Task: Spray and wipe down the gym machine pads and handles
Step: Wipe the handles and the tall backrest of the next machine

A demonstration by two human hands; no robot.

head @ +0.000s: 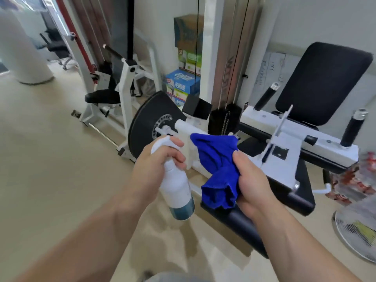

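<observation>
Both held: spray bottle [176, 186] in left hand [156, 159], cloth [218, 169] in right hand [251, 180].

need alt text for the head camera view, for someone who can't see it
A person's left hand grips a white spray bottle and the right hand holds a bunched blue cloth in front of a white-framed gym machine with a black back pad and two black handles.

- Blue box [181, 83], far centre: white Chinese characters, too blurred to read.
- Steel column [230, 64], just right of the boxes: vertical lettering, not legible.
- White wall sheet [270, 68], far right: faint marks, unreadable.
</observation>
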